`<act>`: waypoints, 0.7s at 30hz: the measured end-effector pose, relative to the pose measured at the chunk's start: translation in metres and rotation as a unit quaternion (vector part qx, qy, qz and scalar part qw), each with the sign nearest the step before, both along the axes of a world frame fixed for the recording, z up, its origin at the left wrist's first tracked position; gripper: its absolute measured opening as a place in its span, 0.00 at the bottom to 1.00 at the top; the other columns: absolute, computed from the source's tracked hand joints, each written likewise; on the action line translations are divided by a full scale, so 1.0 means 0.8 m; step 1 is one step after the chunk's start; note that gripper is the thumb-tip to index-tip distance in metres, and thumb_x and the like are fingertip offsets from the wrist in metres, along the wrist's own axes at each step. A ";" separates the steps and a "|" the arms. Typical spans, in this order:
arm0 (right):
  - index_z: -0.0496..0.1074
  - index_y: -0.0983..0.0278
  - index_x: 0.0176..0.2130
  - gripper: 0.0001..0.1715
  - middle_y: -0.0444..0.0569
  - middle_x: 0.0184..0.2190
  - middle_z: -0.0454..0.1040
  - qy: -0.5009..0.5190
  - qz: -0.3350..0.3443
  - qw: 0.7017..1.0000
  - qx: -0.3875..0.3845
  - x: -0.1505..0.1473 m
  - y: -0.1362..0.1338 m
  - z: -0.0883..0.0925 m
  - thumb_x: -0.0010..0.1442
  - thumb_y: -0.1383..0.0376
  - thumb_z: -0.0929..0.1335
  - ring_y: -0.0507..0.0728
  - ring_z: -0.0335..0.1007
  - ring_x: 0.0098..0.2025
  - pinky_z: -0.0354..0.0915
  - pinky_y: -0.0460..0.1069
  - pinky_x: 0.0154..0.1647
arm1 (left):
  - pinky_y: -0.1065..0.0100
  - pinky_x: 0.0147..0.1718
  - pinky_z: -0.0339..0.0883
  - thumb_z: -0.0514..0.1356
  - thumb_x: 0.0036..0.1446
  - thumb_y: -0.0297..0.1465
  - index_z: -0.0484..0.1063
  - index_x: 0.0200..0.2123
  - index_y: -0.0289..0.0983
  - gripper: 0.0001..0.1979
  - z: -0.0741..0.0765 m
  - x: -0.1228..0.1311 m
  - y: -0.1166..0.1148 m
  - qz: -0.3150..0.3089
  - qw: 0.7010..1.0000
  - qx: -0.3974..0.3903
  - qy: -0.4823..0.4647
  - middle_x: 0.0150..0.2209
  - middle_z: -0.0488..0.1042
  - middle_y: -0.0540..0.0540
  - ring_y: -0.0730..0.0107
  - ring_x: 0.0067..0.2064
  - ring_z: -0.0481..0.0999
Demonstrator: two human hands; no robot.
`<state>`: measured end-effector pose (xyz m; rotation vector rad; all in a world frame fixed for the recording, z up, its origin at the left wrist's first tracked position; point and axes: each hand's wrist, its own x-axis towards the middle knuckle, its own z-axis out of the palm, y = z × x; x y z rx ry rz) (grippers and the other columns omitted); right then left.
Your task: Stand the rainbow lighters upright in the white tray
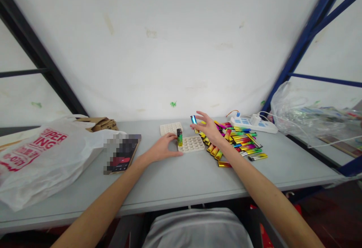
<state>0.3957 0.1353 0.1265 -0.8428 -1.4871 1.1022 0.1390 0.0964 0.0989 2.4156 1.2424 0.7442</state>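
At the left end of a cream tray with rows of holes [193, 144], my left hand [162, 148] has its thumb by the front edge and its fingers by the back edge, curved around that end. One green lighter with a black top [180, 138] stands upright in the tray's left side, close to those fingers. Above the tray's back right corner, my right hand [208, 128] pinches a shiny blue lighter [194, 122], slightly tilted. A heap of metallic multicoloured lighters [243, 142] lies right of the tray, partly hidden by my right forearm.
A second cream tray [171, 128] lies behind. A white power strip [254, 124] with cables sits at the back right. To the left are a phone [124, 155], partly pixelated, a white plastic bag [51, 161] and brown cardboard [100, 124]. Clear plastic bags [305, 112] hang far right.
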 end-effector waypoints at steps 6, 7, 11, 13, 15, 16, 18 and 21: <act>0.73 0.61 0.50 0.26 0.50 0.44 0.79 -0.006 0.066 0.997 -0.032 -0.006 -0.007 -0.001 0.56 0.53 0.76 0.54 0.75 0.39 0.71 0.51 0.44 | 0.48 0.64 0.66 0.73 0.48 0.51 0.78 0.54 0.40 0.34 0.000 0.001 -0.002 0.006 1.000 0.001 0.002 0.60 0.75 0.38 0.43 0.61 0.74; 0.71 0.59 0.50 0.26 0.48 0.44 0.79 0.005 0.082 0.996 -0.046 -0.007 -0.009 -0.002 0.56 0.52 0.76 0.52 0.74 0.36 0.70 0.49 0.39 | 0.48 0.64 0.66 0.73 0.48 0.51 0.78 0.54 0.40 0.34 0.000 0.001 -0.002 0.006 1.000 0.000 0.002 0.60 0.75 0.38 0.43 0.61 0.74; 0.63 0.56 0.49 0.26 0.36 0.28 0.68 0.014 0.130 0.986 -0.107 -0.015 -0.016 -0.005 0.59 0.47 0.72 0.47 0.56 0.21 0.53 0.43 0.21 | 0.49 0.64 0.66 0.73 0.49 0.50 0.78 0.54 0.40 0.33 0.002 0.001 -0.003 0.005 1.000 0.000 0.001 0.61 0.74 0.37 0.44 0.62 0.74; 0.63 0.56 0.47 0.25 0.33 0.23 0.58 -0.015 0.119 0.986 -0.112 -0.020 -0.018 -0.006 0.61 0.43 0.69 0.47 0.47 0.19 0.46 0.43 0.19 | 0.49 0.64 0.66 0.73 0.48 0.50 0.78 0.54 0.41 0.33 0.002 0.001 -0.003 0.005 1.000 0.002 0.001 0.61 0.75 0.38 0.44 0.62 0.73; 0.65 0.57 0.43 0.25 0.33 0.22 0.53 -0.060 0.086 0.991 -0.079 -0.025 -0.019 -0.007 0.63 0.40 0.65 0.48 0.45 0.19 0.45 0.44 0.20 | 0.50 0.64 0.65 0.73 0.48 0.50 0.78 0.55 0.41 0.33 0.002 0.001 -0.003 0.005 1.000 0.001 0.002 0.61 0.75 0.39 0.44 0.62 0.73; 0.66 0.59 0.40 0.26 0.34 0.21 0.53 -0.087 0.064 0.993 -0.048 -0.027 -0.020 -0.007 0.64 0.39 0.64 0.49 0.46 0.20 0.46 0.45 0.20 | 0.50 0.65 0.65 0.73 0.48 0.50 0.78 0.55 0.41 0.33 0.002 0.001 -0.003 0.006 1.000 0.002 0.003 0.61 0.75 0.39 0.44 0.62 0.73; 0.65 0.60 0.33 0.29 0.37 0.22 0.56 -0.137 0.009 0.990 0.028 -0.031 -0.022 -0.007 0.65 0.39 0.62 0.50 0.50 0.22 0.49 0.46 0.23 | 0.50 0.64 0.66 0.73 0.48 0.50 0.78 0.54 0.41 0.33 0.001 0.001 -0.003 0.010 1.000 0.004 0.007 0.61 0.75 0.38 0.43 0.62 0.73; 0.59 0.61 0.24 0.32 0.40 0.21 0.55 -0.187 -0.057 0.976 0.097 -0.036 -0.027 -0.006 0.64 0.39 0.61 0.51 0.51 0.26 0.49 0.48 0.27 | 0.50 0.64 0.66 0.73 0.48 0.50 0.78 0.54 0.40 0.33 0.001 0.001 -0.003 0.008 1.000 0.005 0.005 0.60 0.75 0.38 0.42 0.62 0.74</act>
